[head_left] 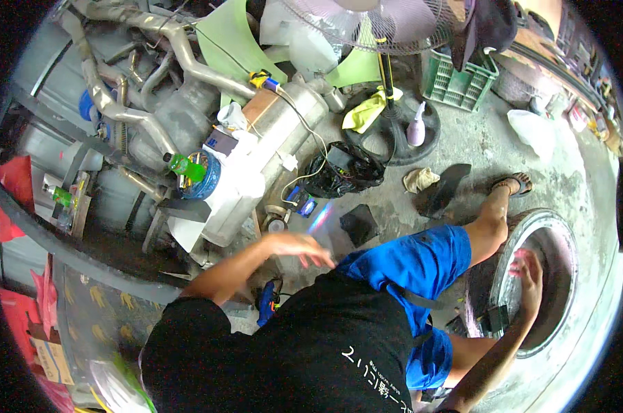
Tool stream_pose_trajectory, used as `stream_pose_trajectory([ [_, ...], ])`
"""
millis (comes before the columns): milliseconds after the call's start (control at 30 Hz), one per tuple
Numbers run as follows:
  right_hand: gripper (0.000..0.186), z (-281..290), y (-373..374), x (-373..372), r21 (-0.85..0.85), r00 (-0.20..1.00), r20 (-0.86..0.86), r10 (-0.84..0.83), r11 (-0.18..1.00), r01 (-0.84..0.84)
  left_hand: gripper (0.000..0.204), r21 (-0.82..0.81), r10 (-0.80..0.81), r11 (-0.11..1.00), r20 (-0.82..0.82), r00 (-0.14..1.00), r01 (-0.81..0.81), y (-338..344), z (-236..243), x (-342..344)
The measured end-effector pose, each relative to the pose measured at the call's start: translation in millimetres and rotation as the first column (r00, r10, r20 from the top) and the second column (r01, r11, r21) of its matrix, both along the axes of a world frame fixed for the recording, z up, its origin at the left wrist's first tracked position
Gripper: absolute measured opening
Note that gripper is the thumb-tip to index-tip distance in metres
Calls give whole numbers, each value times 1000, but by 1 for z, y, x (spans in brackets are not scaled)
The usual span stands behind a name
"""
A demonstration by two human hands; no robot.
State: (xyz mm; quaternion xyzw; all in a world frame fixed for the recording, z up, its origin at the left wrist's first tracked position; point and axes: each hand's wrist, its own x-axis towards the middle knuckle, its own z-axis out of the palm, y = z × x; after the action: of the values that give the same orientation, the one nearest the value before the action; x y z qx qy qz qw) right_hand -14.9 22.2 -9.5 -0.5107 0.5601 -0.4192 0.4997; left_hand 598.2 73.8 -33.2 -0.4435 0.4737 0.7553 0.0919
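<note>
My left hand point(299, 249), a little blurred, hangs in front of my blue shorts with its fingers stretched and nothing in them. My right hand point(528, 277) is over the opening of a large tyre point(567, 255) lying on the floor; its fingers are apart and slightly bent, with no object visible in them. Whether it touches the tyre, I cannot tell. By the tyre's near side, close to my right forearm, is a dark block-like object point(494, 319). A blue and black object point(269, 301), perhaps a tool, lies below my left forearm.
Metal exhaust pipes point(187, 62) and a silver box-shaped part point(284, 124) fill the left. A standing fan point(387, 82), black plastic bag point(346, 168), purple spray bottle point(416, 125) and green crate point(460, 86) stand ahead. Dark flat pieces point(358, 224) lie on the concrete floor.
</note>
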Motion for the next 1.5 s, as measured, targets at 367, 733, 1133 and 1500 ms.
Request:
stream_pose_trajectory([
  [367, 38, -48, 38, -42, 2, 965, 6, -262, 965, 262, 44, -827, 834, 89, 366, 412, 556, -48, 26, 277],
  [733, 38, -68, 51, -60, 89, 925, -13, -379, 921, 379, 47, -453, 621, 520, 783, 44, 724, -73, 27, 309],
  [1133, 35, -72, 47, -58, 147, 930, -29, -368, 918, 368, 56, -460, 719, 505, 693, -60, 730, -76, 52, 279],
  [1500, 39, -63, 48, -62, 60, 955, -31, -295, 953, 296, 90, -735, 937, -138, -313, -152, 664, -2, 122, 285],
])
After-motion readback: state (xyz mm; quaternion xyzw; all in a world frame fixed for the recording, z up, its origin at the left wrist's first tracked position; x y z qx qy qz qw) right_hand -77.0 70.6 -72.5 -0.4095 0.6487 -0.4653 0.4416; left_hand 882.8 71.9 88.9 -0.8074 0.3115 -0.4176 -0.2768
